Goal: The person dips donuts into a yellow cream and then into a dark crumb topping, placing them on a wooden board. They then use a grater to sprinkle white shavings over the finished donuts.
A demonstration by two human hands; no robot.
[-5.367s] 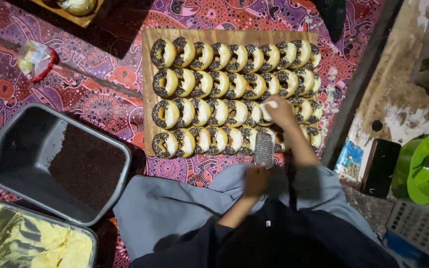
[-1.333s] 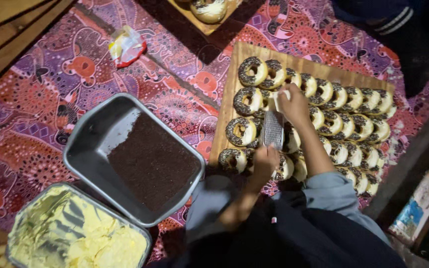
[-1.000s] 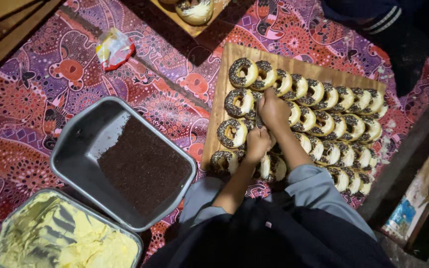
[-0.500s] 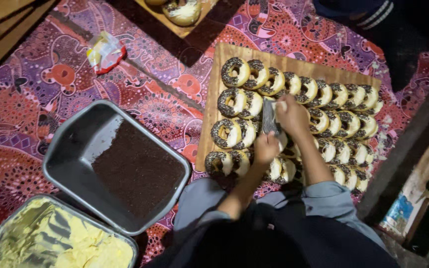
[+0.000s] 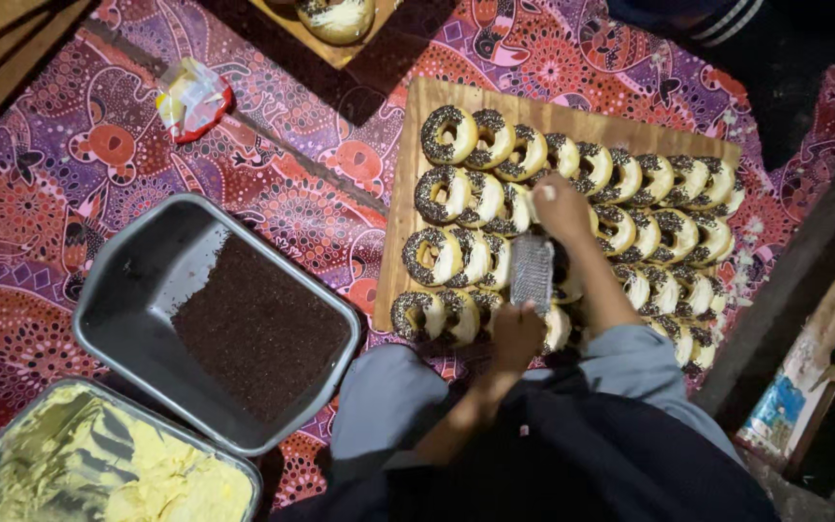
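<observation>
A wooden board (image 5: pixel 417 97) carries rows of ring donuts (image 5: pixel 448 133) topped with dark sprinkles. My left hand (image 5: pixel 517 335) grips the lower end of a small metal grater (image 5: pixel 532 272) and holds it over the donuts at the board's near side. My right hand (image 5: pixel 560 207) is at the grater's upper end. Its fingers are closed over a small pale piece that is mostly hidden. My knees in grey cloth (image 5: pixel 388 406) touch the board's near edge.
A grey metal tray of dark sprinkles (image 5: pixel 128 280) sits to the left on the patterned mat (image 5: pixel 70 155). A tray of pale yellow spread (image 5: pixel 12 464) lies at the lower left. A crumpled wrapper (image 5: pixel 190 97) and another board with a donut (image 5: pixel 335 19) lie farther off.
Both hands with the grater have drifted slightly right over the donuts. My right hand has slid from beside the grater up to its top end. The view has shifted a little.
</observation>
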